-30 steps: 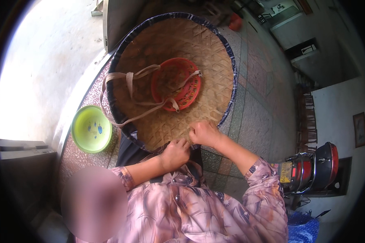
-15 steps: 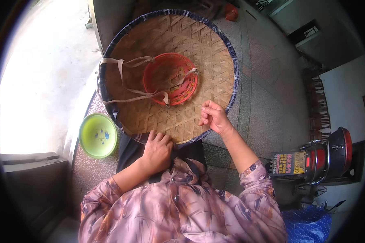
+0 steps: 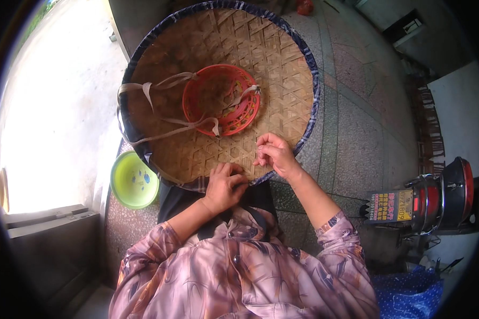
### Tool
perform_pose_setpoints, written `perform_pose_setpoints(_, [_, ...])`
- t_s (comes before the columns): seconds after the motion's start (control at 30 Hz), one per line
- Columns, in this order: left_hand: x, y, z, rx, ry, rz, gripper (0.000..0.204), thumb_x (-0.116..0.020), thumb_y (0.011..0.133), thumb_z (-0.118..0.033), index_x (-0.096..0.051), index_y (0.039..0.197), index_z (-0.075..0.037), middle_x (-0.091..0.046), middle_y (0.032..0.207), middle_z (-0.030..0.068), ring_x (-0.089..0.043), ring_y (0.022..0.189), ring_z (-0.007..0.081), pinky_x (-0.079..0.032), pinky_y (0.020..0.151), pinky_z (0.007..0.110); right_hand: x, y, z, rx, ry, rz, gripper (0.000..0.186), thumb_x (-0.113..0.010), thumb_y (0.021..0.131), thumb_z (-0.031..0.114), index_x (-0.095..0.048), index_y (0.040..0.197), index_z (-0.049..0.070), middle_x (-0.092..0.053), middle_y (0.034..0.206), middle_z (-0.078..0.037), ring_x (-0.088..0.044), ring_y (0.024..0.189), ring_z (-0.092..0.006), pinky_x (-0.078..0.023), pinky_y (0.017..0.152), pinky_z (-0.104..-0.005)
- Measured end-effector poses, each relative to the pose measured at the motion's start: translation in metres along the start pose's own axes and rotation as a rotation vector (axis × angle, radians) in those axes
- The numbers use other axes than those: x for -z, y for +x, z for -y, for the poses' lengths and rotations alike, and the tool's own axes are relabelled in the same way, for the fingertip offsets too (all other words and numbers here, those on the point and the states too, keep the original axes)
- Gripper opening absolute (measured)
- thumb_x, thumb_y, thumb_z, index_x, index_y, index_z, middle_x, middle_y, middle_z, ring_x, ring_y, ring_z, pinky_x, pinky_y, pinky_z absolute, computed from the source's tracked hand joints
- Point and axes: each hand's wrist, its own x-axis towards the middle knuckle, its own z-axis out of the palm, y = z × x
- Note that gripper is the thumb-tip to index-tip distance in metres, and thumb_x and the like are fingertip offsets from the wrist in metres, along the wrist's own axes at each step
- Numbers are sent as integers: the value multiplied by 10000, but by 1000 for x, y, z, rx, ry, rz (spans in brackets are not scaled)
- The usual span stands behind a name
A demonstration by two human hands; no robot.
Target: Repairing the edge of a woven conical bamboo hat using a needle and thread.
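A large round woven bamboo tray (image 3: 285,80), its rim bound in dark blue patterned cloth, rests by my lap. My left hand (image 3: 225,186) is closed over its near rim, fingers curled onto the weave. Just to the right, above the tray's near right part, my right hand (image 3: 274,154) is held in a pinch; whatever sits between the fingertips is too small to make out. Farther in on the tray stands a red plastic basket (image 3: 245,121) with openwork sides. Pale cloth straps (image 3: 178,126) run from the basket to the tray's left edge.
A light green basin (image 3: 123,189) stands on the speckled floor to the left. The rear of a motorcycle (image 3: 428,199) is at the right, with a blue dotted cloth or bag (image 3: 407,292) below it. A red object (image 3: 305,7) lies at the far edge.
The tray and its red basket appear slightly higher and larger in view. My left hand has shifted right along the rim, closer to my right hand, which stays pinched.
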Motion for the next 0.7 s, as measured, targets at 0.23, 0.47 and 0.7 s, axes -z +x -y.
perform_pose_setpoints(0.23, [-5, -3, -3, 49, 17, -27, 85, -783, 746, -162, -749, 821, -143, -635, 1115, 36, -555, 1091, 306, -418, 938, 459, -12, -1, 17, -81, 40, -19, 131, -591, 949, 56, -576, 1076, 32, -607, 776, -41, -602, 620, -132, -628, 692, -391])
perform_pose_setpoints(0.47, [-11, 0, 2, 74, 24, -59, 56, -749, 753, -147, -729, 779, -102, -635, 1105, 45, -545, 1081, 313, -404, 937, 455, -56, -4, 76, 85, 278, 169, 125, -525, 967, 37, -591, 1074, 41, -581, 783, -59, -618, 716, -202, -620, 824, -512])
perform_pose_setpoints(0.7, [-11, -1, 4, 61, -15, -48, 60, -751, 752, -149, -731, 779, -98, -639, 1113, 48, -542, 1101, 313, -407, 946, 452, -106, -26, 177, 581, 173, 443, 205, -509, 985, 35, -627, 1152, 45, -605, 785, -50, -627, 742, -198, -497, 1058, -571])
